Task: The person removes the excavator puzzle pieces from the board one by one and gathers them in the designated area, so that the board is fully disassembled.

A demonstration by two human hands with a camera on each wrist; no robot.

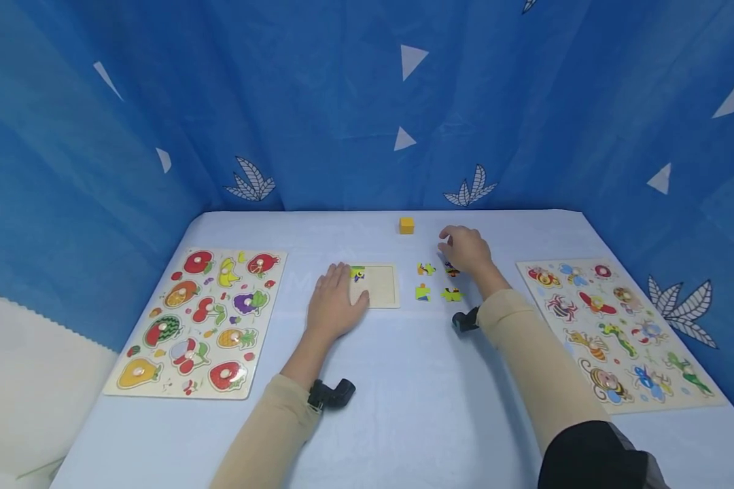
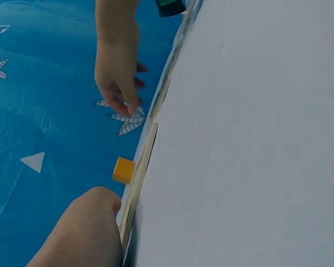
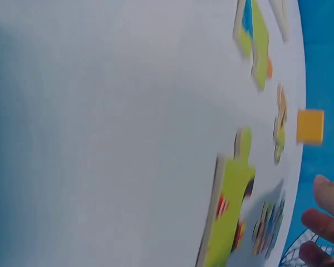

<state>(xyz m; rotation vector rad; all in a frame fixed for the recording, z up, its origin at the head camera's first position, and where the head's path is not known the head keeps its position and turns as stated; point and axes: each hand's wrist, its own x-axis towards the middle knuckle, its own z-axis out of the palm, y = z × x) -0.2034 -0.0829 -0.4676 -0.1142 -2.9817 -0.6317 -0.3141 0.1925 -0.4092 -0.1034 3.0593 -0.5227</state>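
Observation:
My left hand (image 1: 335, 302) rests with fairly straight fingers on the left side of a small wooden puzzle tray (image 1: 384, 288). One green-and-purple puzzle piece (image 1: 357, 274) sits in the tray's upper left corner. Right of the tray lie an orange-and-green piece (image 1: 426, 269), a green-and-blue piece (image 1: 423, 293), a lime piece with red marks (image 1: 451, 295) and a dark multicoloured piece (image 1: 452, 269). Above that dark piece hovers my right hand (image 1: 467, 250), its fingers loosely bent and apart. The right wrist view shows nothing between these fingers (image 3: 322, 223).
A yellow cube (image 1: 406, 226) stands at the back of the white table (image 1: 397, 407). To the left lies a fruit puzzle board (image 1: 202, 272); an insect puzzle board (image 1: 633, 363) lies to the right, beside the right forearm. Blue curtain (image 1: 342, 102) closes off the back and sides.

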